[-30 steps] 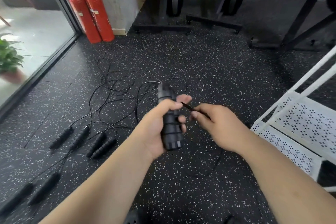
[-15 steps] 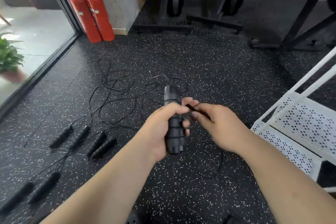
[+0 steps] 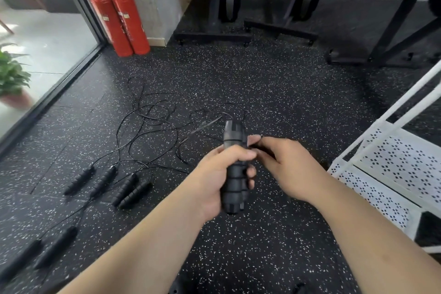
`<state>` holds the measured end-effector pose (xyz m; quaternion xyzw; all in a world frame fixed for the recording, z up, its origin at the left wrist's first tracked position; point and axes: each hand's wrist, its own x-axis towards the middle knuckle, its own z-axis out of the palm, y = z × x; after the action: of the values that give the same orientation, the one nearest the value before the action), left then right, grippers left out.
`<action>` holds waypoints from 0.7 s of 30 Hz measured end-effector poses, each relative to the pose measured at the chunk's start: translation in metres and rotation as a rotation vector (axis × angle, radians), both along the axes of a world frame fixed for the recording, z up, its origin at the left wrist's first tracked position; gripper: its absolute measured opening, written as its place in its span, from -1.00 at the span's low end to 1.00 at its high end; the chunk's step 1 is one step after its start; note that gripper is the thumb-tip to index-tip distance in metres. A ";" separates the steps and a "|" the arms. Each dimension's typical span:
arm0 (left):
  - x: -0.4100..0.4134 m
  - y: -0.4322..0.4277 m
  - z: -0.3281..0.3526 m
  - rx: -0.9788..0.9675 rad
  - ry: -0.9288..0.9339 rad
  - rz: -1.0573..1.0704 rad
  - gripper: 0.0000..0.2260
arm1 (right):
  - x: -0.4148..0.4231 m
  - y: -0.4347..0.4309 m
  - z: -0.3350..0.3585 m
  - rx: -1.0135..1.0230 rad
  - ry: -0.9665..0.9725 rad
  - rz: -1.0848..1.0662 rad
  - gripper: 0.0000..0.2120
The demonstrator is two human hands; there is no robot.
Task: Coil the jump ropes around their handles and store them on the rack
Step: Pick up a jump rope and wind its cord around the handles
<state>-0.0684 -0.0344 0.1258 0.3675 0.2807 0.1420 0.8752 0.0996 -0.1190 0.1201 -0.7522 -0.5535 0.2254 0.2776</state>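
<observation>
Spreading under everything, the black speckled floor [image 3: 286,93] is taking up most of the view. At the right edge the white rack [image 3: 405,157] is standing with its perforated shelves facing the person, close to the right forearm. Dark exercise machines [image 3: 226,2] are standing along the back wall. Two red fire extinguishers [image 3: 121,19] are leaning in the corner beside the glass, and a potted plant [image 3: 12,74] is sitting beyond it at far left.

Loose jump ropes [image 3: 148,112] are lying tangled on the floor left of centre, their thin cords looping away from three pairs of floor handles [image 3: 130,190] that are resting side by side.

At centre, above the floor and apart from the rack, the left hand [image 3: 214,184] is gripping the held handles [image 3: 233,188], two black ribbed grips pressed together and standing nearly upright, fingers curling round them and thumb lying across the front. Whether the bands on them are ribs or turns of cord is not clear. Just beside it, the right hand [image 3: 286,162] is pinching the thin black cord [image 3: 262,149] between thumb and fingertips, close to the upper part of the grips.
</observation>
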 end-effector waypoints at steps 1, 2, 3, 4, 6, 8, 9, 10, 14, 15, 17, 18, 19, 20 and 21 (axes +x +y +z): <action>0.000 0.002 0.001 -0.008 -0.008 0.005 -0.50 | 0.000 0.000 -0.001 -0.003 -0.004 0.004 -0.89; 0.000 0.006 0.002 -0.016 -0.023 0.021 -0.50 | 0.002 -0.001 -0.001 -0.011 -0.010 0.006 -0.89; -0.001 0.011 0.006 -0.022 -0.039 0.052 -0.50 | 0.003 -0.002 -0.001 -0.023 -0.008 0.004 -0.87; -0.004 0.017 0.008 -0.034 -0.046 0.107 -0.50 | 0.005 -0.003 0.000 -0.041 0.002 0.000 -0.84; -0.011 0.033 0.014 -0.093 -0.054 0.269 -0.50 | 0.010 -0.006 0.003 -0.081 0.017 -0.007 -0.80; -0.020 0.050 0.016 -0.150 -0.085 0.420 -0.42 | 0.017 -0.010 0.007 -0.102 0.031 -0.017 -0.80; -0.025 0.057 0.015 -0.165 -0.104 0.471 -0.37 | 0.020 -0.011 0.009 -0.103 0.053 -0.025 -0.81; -0.028 0.062 0.015 -0.170 -0.117 0.503 -0.32 | 0.022 -0.011 0.010 -0.103 0.072 -0.028 -0.81; -0.032 0.063 0.014 -0.139 -0.061 0.518 -0.39 | 0.022 -0.009 0.012 -0.066 0.075 -0.085 -0.77; -0.031 0.062 0.014 -0.130 -0.030 0.487 -0.46 | 0.022 -0.008 0.011 -0.037 0.041 -0.131 -0.76; -0.030 0.058 0.017 -0.126 0.072 0.403 -0.58 | 0.026 -0.007 0.011 0.030 -0.039 -0.243 -0.75; -0.030 0.057 0.018 -0.101 0.149 0.358 -0.64 | 0.028 -0.008 0.011 0.054 -0.063 -0.291 -0.75; -0.029 0.055 0.018 -0.039 0.242 0.309 -0.67 | 0.029 -0.008 0.010 0.064 -0.084 -0.322 -0.76; -0.027 0.053 0.017 0.063 0.340 0.256 -0.68 | 0.030 -0.008 0.009 0.059 -0.104 -0.336 -0.78; -0.026 0.051 0.015 0.202 0.434 0.203 -0.67 | 0.030 -0.009 0.008 0.041 -0.118 -0.334 -0.81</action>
<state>-0.0948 0.0165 0.1407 0.4450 0.4816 0.1741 0.7346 0.1291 -0.1280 0.1281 -0.8399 -0.4406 0.1202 0.2933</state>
